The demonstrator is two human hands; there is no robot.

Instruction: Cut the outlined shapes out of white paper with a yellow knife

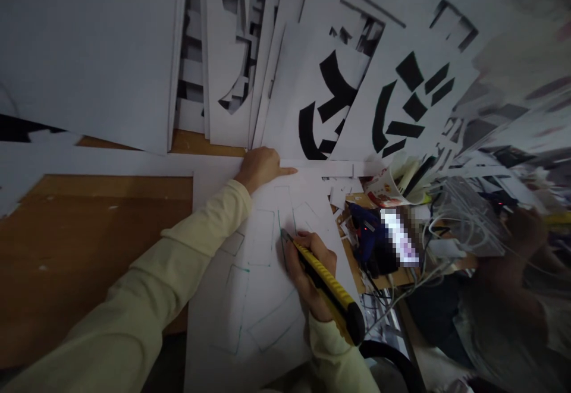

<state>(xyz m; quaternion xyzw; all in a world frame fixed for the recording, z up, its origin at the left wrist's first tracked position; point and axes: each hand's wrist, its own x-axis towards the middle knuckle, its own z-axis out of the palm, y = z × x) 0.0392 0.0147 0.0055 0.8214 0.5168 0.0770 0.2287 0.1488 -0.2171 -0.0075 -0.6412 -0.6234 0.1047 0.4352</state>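
Observation:
A white board [263, 298] lies before me with green outlines of angular shapes drawn on it. My right hand [314, 262] is closed around a yellow and black utility knife [328, 283], its tip at a green line near the board's middle. My left hand [261, 166] presses on the board's far edge, one finger or thumb stretched out to the right. The other fingers of that hand are partly hidden. Whether the blade is cutting into the board I cannot tell.
White boards with cut-out shapes [410, 107] lean behind. At right stand a paper cup [383, 188] of tools, a blue glue gun [360, 226], a lit phone [399, 238] and tangled white cables [439, 250]. Another person's hand [526, 229] is further right. Brown tabletop [98, 250] shows at left.

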